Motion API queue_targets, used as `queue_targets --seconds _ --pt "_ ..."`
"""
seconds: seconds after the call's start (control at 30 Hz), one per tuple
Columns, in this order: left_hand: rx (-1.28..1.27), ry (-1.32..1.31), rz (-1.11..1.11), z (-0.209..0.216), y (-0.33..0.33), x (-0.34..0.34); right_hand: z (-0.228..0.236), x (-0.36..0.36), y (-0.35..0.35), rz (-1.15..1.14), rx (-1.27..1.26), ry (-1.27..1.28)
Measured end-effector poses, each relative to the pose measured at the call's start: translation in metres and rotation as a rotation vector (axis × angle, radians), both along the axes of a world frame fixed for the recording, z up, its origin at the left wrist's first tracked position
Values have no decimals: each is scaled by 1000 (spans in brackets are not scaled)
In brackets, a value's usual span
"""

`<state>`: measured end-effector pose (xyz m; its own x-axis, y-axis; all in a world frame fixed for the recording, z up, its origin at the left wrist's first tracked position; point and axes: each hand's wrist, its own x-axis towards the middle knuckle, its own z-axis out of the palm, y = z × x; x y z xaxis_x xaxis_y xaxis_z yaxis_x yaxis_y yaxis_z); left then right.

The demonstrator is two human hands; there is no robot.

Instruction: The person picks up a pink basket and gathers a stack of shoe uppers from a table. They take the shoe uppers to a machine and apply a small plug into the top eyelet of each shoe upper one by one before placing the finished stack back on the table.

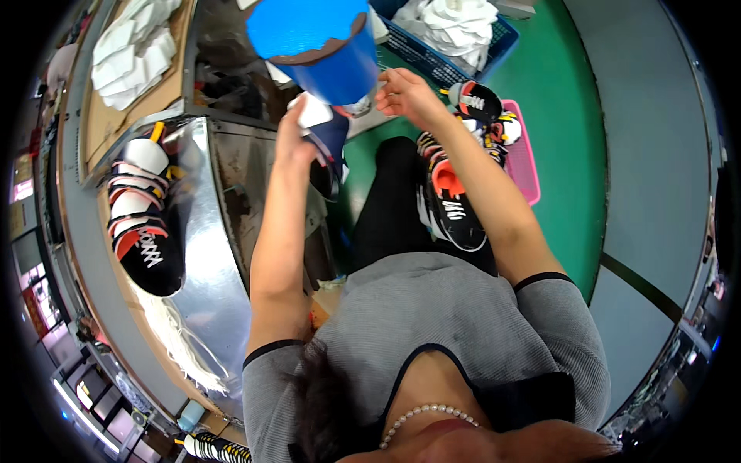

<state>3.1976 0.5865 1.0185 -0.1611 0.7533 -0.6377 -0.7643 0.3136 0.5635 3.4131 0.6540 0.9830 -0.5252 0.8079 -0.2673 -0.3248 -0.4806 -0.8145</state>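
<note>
Beside a blue bucket [336, 76], left hand [293, 131] pinches something white [316, 113], right hand's [407, 99] grip unclear.

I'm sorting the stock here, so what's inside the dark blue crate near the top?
The dark blue crate holds a heap of crumpled white material. Whatever lies beneath that heap is covered and cannot be seen.
</note>
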Motion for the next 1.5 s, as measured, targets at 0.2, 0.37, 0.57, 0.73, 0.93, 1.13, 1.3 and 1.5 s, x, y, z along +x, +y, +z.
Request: queue_targets --seconds 0.2,0.37,0.57,0.73,0.93,1.13,1.3,1.5 --pt "251 -92 -29 50 -104 31 -111 169 -40 692 795 -1125" --pt "487 252 -22 159 -213 33 -156 146 -103 312 787 -1320" --pt "457 1003 893 207 -302 -3 -102 181 -101 512 559 -1219" --pt "186 1004 1103 104 -322 -165 -135 201 -115 218 598 -940" --pt "453 1017 868 78 -250 -282 -1 210 -115 -223 669 -749" --pt "245 1359 724 83 -245 -206 7 165 -117 -475 663 -537" --pt "664 1021 -131 79 -233 2 20 50 -137 -525 640 -460" --pt "360 147 -273 38 -148 92 48 11 -177 -178 784 -352"
